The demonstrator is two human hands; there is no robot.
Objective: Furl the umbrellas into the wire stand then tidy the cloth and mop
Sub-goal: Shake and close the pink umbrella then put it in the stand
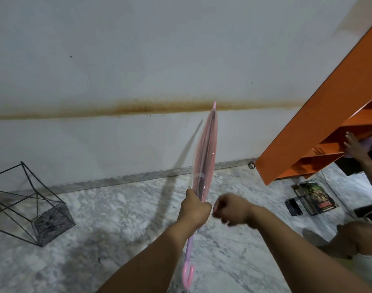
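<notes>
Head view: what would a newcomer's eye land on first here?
The furled pink transparent umbrella, gripped mid-frame by the left hand with its tip pointing up at the wall. Next, the black wire stand, tilted on the marble floor at left, and the orange shelf unit at right.

- Left hand (195, 210): forearm reaching up from below, fingers wrapped in a closed fist around a thin shaft that runs through the fist.
- Right hand (230, 210): loosely curled fist just beside the left fingers, holding nothing visible.

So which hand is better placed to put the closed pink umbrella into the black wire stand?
Probably the left hand: it already grips the pink umbrella, and the wire stand is on its side; the right hand holds nothing.
</notes>
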